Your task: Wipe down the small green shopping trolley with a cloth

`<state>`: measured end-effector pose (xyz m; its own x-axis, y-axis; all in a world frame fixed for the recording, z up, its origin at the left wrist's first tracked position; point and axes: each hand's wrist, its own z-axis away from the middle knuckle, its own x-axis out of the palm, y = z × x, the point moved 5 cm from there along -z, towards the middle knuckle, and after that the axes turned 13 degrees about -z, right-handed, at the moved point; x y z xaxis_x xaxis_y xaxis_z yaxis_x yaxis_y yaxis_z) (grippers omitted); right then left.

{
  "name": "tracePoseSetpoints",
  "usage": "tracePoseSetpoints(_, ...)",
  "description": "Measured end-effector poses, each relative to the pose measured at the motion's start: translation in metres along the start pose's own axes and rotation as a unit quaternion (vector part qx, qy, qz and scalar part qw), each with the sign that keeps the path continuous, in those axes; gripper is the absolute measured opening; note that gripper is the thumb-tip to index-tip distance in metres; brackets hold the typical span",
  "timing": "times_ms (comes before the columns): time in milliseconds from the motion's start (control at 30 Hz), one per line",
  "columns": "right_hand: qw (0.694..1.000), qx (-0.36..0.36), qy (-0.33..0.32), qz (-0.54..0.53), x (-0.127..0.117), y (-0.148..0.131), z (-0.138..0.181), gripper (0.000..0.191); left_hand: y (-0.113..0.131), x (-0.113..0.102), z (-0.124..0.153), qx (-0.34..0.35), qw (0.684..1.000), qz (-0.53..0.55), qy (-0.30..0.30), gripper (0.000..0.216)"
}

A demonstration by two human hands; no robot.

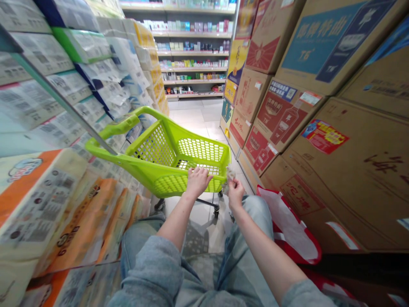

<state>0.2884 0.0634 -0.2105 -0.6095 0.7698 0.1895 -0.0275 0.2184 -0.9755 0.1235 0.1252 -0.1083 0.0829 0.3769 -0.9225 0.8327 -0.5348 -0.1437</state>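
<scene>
Both of your hands are at the near rim of the green shopping cart [191, 155], which stands in the aisle between stacked tissue packs [47, 200] on the left and cartons [351, 170] on the right. Your left hand [197, 181] wraps the rim, grip closed on it; your right hand [235, 192] pinches a small crumpled scrap [229, 174] just beside the cart's right corner. By my reading you're steadying the cart, so keep that rim hold firm.

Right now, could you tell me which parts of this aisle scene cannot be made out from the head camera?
- Small pale thing pinched in the right hand: too small and blurred to identify.
- Left hand on the green cart rim: the fingertips curl over it, hidden.
- Cart wheels: mostly hidden behind the basket and arms.
- Red bag: contents hidden by its pale side.
- Far shelf goods: too small to read.
</scene>
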Motion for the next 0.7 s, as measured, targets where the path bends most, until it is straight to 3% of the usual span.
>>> tracePoseSetpoints(167,0.999,0.025,0.005,0.028,-0.021,0.019,0.025,0.037,0.0,0.0,0.0,0.0,1.0,0.001,-0.006,0.028)
tracePoseSetpoints(267,0.999,0.01,0.02,0.037,-0.03,0.016,0.027,0.046,0.0,0.0,0.0,0.0,1.0,0.0,-0.013,0.027)
tracePoseSetpoints(533,0.992,-0.081,-0.013,0.1,0.003,-0.018,0.029,0.037,0.001,0.0,0.0,-0.007,1.0,0.003,-0.021,0.028)
tracePoseSetpoints(700,0.979,-0.081,-0.135,0.129,0.006,-0.012,0.041,0.027,0.001,0.0,0.0,-0.006,1.0,-0.001,-0.014,0.028)
